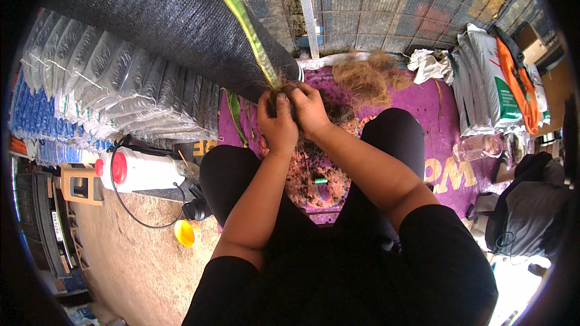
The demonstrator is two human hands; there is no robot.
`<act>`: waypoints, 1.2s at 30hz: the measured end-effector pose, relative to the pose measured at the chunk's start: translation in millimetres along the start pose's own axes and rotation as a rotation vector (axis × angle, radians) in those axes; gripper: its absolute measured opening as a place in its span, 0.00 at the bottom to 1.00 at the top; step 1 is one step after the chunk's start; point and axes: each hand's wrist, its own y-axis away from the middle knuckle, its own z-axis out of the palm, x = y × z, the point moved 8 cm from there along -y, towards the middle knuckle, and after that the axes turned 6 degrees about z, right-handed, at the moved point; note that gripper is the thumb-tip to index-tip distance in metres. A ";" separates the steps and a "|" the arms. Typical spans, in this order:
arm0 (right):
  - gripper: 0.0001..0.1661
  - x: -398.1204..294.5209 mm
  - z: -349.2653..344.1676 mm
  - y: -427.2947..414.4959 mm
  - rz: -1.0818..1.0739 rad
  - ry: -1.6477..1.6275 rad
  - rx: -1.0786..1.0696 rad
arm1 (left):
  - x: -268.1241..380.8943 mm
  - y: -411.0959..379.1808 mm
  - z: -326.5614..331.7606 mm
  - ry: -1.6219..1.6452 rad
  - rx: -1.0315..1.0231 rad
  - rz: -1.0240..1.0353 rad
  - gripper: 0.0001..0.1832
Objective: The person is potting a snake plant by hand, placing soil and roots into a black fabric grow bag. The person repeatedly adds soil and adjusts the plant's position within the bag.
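Observation:
Both hands meet at the base of a snake plant leaf (247, 22), long, green and yellow-edged, which leans up and to the left. My left hand (279, 122) closes its fingers and thumb around the dark, fibrous base. From the right, my right hand (310, 108) grips the same base, thumb beside the left thumb. Some brown fibre sticks out near the fingers; the root end itself is mostly hidden by them. Beneath the hands, dark soil crumbs are scattered on a purple printed banner (398, 99). A loose heap of brown coconut fibre (369, 77) lies beyond the right hand.
At left are a large black roll of netting (172, 22), stacked clear-wrapped bags (118, 81) and a white pressure sprayer (140, 170). More green leaves (234, 113) lie left of the hands. White plastic sacks (485, 81) and a clear pink bottle (478, 148) stand right. Wire mesh (380, 4) closes the back.

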 end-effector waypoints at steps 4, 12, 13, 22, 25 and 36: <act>0.17 -8.1 4.5 4.0 -0.026 -0.067 -0.024 | 2.1 -1.0 5.0 0.096 -0.069 -0.024 0.19; 0.20 -24.2 10.5 8.2 -0.017 -0.137 -0.043 | -8.6 -30.2 -9.2 0.398 0.017 -0.015 0.23; 0.21 -25.0 11.6 10.3 0.005 -0.143 -0.069 | -14.1 -31.1 -13.5 0.412 0.034 -0.063 0.23; 0.20 -0.7 7.4 7.7 0.264 -0.262 -0.009 | 9.8 -5.0 -0.5 -0.109 -0.053 0.201 0.20; 0.18 3.1 -2.5 1.6 0.195 -0.144 0.003 | 16.7 2.0 6.5 -0.070 -0.083 0.139 0.17; 0.17 -11.5 -4.8 2.8 0.101 -0.180 0.001 | 1.6 -4.7 3.7 -0.092 -0.053 0.167 0.23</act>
